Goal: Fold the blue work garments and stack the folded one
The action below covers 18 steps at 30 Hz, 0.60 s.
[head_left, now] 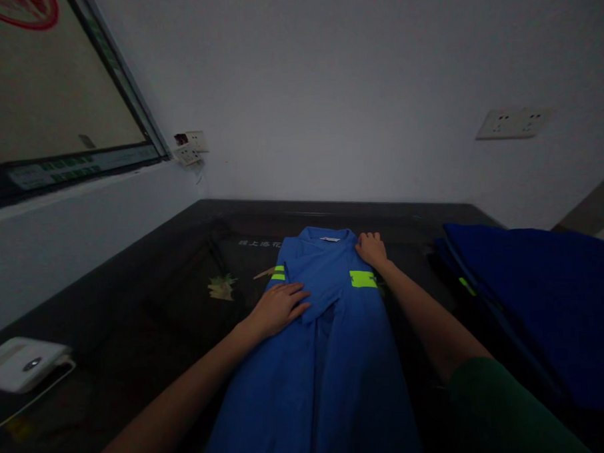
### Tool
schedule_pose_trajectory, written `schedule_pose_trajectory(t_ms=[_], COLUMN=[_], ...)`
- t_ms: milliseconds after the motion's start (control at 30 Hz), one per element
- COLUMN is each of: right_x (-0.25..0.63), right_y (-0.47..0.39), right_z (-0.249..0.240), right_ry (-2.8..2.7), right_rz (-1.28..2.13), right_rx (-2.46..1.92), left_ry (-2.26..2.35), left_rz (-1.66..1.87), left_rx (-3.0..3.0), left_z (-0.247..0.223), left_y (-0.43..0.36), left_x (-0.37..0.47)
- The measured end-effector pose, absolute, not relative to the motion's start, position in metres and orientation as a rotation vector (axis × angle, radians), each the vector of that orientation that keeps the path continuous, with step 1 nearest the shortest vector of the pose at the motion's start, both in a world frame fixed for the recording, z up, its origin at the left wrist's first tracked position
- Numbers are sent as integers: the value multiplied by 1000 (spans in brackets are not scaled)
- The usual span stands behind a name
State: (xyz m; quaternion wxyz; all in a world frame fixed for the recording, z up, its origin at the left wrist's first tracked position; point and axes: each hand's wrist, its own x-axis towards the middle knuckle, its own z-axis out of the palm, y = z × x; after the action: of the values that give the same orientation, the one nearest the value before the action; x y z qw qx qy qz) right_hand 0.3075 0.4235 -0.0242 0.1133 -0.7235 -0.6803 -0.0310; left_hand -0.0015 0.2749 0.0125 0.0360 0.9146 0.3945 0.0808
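Bare forearms, green right sleeve point(490, 405)

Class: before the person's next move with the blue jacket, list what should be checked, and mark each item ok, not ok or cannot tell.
1. Left hand flat on the blue jacket: ok.
2. Right hand at the collar: ok.
3. Jacket lies lengthwise on the dark table: ok.
4. Yellow stripes level on both sides: cannot tell.
5. Dark blue pile apart from the jacket: ok.
6. White device clear of the jacket: ok.

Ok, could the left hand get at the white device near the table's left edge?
Probably yes: the left hand rests flat on the blue shirt, and only bare dark table lies between it and the white device.
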Motion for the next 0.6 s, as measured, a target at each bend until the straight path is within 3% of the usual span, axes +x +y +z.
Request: schedule_pose_trajectory(t_ms=[167,333,433,600], right_x=[301,301,298,282], right_y=[419,412,399,336], right_z=[-27,-17,1,39], right_ry=[-1965,-2010,-2078,-2402], right_rz=[-129,-178,-182,395], right_rx=[-2106,-2025,-1750,-989], left_ry=[1256,1153,1220,992], left_rz=[498,255,363,647], left_rx=[2780,2767,2737,2618], left_z=[13,-8,-4,17], left_y=[308,336,332,287], left_x=[13,17,17,30])
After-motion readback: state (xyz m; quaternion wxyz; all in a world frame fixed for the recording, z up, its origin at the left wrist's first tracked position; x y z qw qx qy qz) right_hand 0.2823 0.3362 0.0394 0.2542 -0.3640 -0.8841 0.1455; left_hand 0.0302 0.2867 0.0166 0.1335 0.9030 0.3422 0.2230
